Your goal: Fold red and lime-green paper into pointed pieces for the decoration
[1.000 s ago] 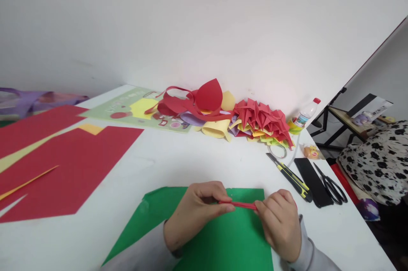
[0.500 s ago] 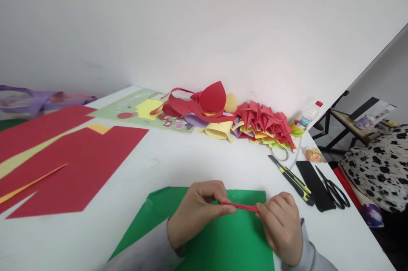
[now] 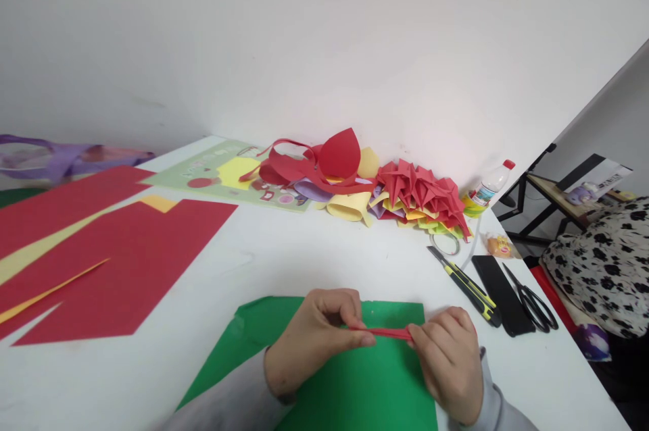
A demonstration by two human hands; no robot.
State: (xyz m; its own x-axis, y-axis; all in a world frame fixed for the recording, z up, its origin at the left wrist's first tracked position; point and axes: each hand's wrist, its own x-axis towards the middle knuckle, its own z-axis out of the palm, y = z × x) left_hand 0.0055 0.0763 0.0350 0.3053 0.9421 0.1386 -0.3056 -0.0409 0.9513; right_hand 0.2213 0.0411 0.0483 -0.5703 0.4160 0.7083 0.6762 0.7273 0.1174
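A narrow folded strip of red paper [image 3: 389,333] stretches level between my two hands. Its left end is pinched by the thumb and fingers of my left hand [image 3: 317,333]. My right hand [image 3: 450,358] is closed around the other end, hiding part of it. Both hands are over a sheet of green paper [image 3: 365,377], which lies on the white table with its lower part out of view.
Red paper sheets [image 3: 167,262] lie on the left. Folded red paper stars [image 3: 418,188] and curled scraps [image 3: 339,154] are piled by the wall. A utility knife [image 3: 469,289], black strip [image 3: 501,296], scissors [image 3: 530,302], tape roll [image 3: 445,243] and bottle [image 3: 489,188] stand right.
Both hands keep their hold on the red paper strip, almost unmoved. Slight shifts of the left fingers on the strip are the main difference.
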